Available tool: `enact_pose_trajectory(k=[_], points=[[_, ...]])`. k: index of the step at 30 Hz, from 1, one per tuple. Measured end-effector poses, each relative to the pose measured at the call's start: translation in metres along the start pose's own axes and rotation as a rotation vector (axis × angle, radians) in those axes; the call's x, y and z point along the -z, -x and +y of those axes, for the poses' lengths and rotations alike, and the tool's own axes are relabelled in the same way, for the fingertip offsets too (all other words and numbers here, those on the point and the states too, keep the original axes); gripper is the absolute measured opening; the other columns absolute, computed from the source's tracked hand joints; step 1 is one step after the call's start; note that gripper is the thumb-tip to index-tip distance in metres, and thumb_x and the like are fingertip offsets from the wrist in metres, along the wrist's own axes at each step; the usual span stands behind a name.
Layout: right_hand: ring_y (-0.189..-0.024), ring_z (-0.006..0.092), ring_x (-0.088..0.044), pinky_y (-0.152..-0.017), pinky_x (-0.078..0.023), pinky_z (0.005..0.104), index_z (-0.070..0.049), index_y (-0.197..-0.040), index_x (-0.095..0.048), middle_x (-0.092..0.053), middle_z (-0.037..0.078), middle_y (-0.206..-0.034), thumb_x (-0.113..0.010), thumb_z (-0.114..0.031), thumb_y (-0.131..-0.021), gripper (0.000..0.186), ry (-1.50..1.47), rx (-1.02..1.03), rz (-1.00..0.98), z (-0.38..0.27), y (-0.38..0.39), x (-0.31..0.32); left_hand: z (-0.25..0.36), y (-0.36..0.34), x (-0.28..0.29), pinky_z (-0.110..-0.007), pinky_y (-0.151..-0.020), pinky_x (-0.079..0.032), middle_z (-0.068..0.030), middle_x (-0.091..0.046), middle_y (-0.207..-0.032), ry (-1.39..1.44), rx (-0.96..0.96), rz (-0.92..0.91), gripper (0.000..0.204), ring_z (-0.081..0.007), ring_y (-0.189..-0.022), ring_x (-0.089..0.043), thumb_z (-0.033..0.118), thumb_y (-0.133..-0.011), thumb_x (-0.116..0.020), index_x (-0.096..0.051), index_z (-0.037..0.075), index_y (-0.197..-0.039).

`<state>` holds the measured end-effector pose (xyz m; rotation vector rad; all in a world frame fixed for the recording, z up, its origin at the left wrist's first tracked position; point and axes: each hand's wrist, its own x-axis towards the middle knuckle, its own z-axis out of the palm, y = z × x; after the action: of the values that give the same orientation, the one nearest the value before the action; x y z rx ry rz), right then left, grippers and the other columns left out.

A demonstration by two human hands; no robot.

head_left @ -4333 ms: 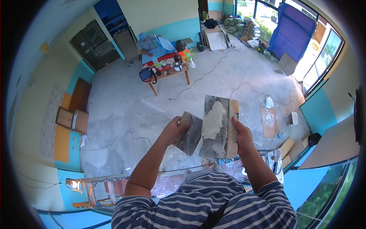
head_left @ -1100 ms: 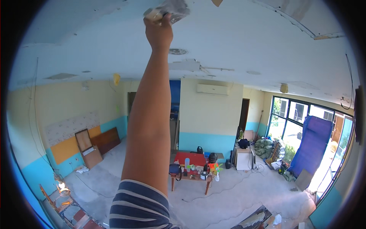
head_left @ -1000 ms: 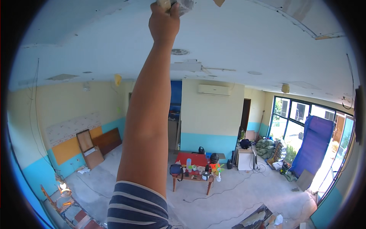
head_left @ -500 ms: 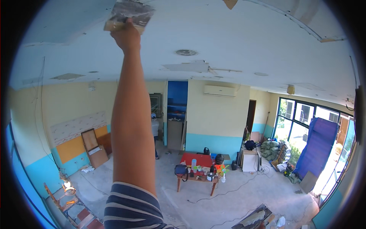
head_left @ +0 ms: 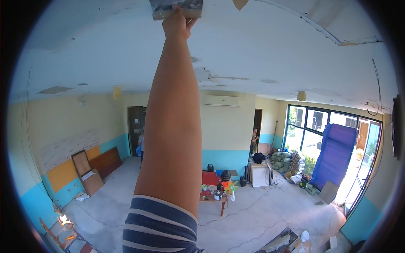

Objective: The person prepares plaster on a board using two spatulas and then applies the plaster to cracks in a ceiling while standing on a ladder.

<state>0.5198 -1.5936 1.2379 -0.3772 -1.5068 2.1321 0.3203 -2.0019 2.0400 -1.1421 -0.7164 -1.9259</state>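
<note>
My left hand (head_left: 175, 26) is raised high at the top edge, arm stretched up in a striped sleeve. It grips a wide putty knife (head_left: 190, 5) by its pale lower edge, the thumb lying along the smeared grey blade. The knife is up at the white ceiling (head_left: 114, 46); its far side is cut off, and I cannot tell whether it touches. At the bottom edge shows a dark board (head_left: 280, 241) with grey-white material on it. What supports it is hidden. No part of my right hand shows.
A red table (head_left: 209, 179) carrying tools and bottles stands partly behind my arm. Cables (head_left: 257, 202) cross the floor. Sacks (head_left: 282, 160) lie by the window. One person (head_left: 255, 137) is in the far doorway; another (head_left: 141, 143) is partly hidden by my arm. Wires (head_left: 377, 88) hang at right.
My left hand and the putty knife have moved right and slightly up in the picture. The view has turned right, and a person now shows in the far doorway.
</note>
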Motion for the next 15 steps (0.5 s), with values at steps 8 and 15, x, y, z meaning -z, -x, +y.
enact_pose_trajectory(k=[8,15], points=[[-0.113,0.0262,-0.055,-0.096,-0.046,0.038,0.001,-0.133,-0.05,-0.057,0.014,-0.125,-0.046,-0.034,-0.101,0.048,-0.334,-0.145,0.054,-0.023,0.011,0.016,-0.033,0.028,0.069,-0.038,-0.081,-0.059,-0.0171,-0.056,-0.121,-0.643,-0.36,0.383,0.049,-0.0305,-0.105,-0.062,0.029,-0.094,-0.062,-0.041,-0.004,-0.125],[-0.11,0.0257,-0.056,-0.096,-0.047,0.038,0.002,-0.132,-0.05,-0.059,0.013,-0.122,-0.043,-0.031,-0.103,0.044,-0.205,-0.098,0.005,-0.047,0.001,-0.022,0.02,0.046,-0.007,-0.048,-0.08,-0.052,-0.0257,-0.066,-0.095,-1.496,-0.891,0.064,0.053,-0.043,-0.093,-0.065,0.034,-0.087,-0.066,-0.041,-0.002,-0.116]])
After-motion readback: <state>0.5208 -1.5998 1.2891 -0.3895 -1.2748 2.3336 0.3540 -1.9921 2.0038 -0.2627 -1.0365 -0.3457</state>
